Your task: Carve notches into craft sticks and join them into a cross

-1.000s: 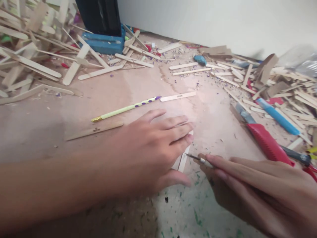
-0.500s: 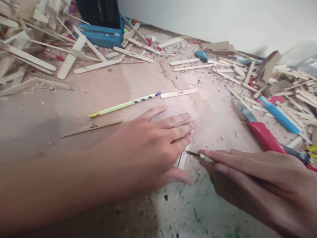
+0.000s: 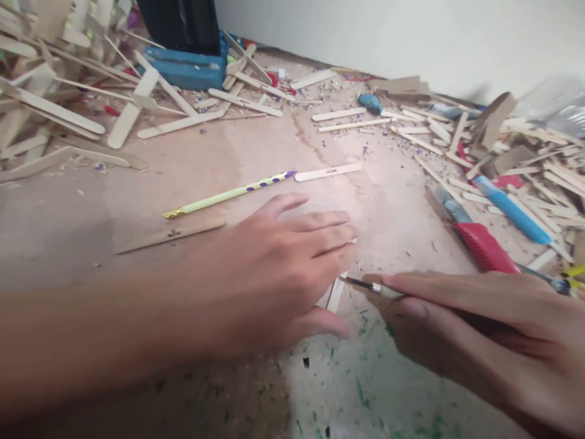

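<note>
My left hand (image 3: 292, 256) lies palm down on the table with its fingers stretched out. Under it is a wooden craft stick (image 3: 337, 294), mostly covered; a short piece shows between thumb and fingers. My right hand (image 3: 493, 329) is closed around a slim craft knife (image 3: 384, 291), whose thin blade meets that stick beside my left fingers. Above the left hand lie a light green pencil (image 3: 214, 200) with purple dots and a craft stick with a small slot (image 3: 329, 172). Another stick with a dark cross-shaped mark (image 3: 171, 235) rests left of them.
Loose craft sticks heap up at the far left (image 3: 59, 110) and the right (image 3: 553, 189). A red utility knife (image 3: 487, 247) lies above my right hand, near a blue tool (image 3: 512, 207). At the back stand a blue base (image 3: 187, 68) with a black object and a white wall (image 3: 402, 36).
Both hands stay nearly in place. The fingers of my left hand have drawn slightly closer together, and my right hand has shifted a little; the blade remains at the stick.
</note>
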Demonstrator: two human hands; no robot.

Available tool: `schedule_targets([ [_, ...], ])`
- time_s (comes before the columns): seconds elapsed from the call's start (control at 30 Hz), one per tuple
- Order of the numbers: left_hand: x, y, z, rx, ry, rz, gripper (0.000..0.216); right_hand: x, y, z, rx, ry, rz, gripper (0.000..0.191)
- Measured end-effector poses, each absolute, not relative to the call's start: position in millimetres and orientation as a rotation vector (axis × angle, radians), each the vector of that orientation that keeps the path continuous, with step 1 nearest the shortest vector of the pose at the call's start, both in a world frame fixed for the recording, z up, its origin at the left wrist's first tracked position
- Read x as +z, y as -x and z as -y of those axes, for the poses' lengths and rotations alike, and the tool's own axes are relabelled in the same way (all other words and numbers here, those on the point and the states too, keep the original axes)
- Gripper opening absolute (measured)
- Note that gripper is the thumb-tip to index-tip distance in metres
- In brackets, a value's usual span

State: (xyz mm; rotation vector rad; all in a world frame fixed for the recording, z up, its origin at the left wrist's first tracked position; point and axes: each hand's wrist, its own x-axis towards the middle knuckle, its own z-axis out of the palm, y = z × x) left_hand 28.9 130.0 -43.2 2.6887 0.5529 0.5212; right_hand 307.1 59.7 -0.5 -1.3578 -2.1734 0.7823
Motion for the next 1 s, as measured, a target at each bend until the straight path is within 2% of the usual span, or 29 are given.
schedule_targets([
  [0.17,-44,-29,-131,0.536,-2.647,-0.534,0.063,1,-308,-59,0.869,1.366,2.181,0.034],
  [0.37,-44,-28,-131,0.468,-2.711,-0.515,0.058,2,-310,-62,0.918,1.394,2.149,0.042],
  [0.5,-38,-27,-138,0.525,-2.719,-0.575,0.068,4,-310,-63,0.905,1.399,2.164,0.035],
  [0.67,-34,-22,-150,0.458,-2.82,-0.416,0.032,4,-312,-64,0.946,1.428,2.151,0.028],
  [0.8,-32,-20,-156,0.407,-2.89,-0.347,0.036,5,-317,-65,0.966,1.468,2.186,0.026],
  [1.0,-17,-24,-155,0.285,-2.877,-0.469,0.021,23,-321,-54,0.886,1.493,2.295,0.03],
])
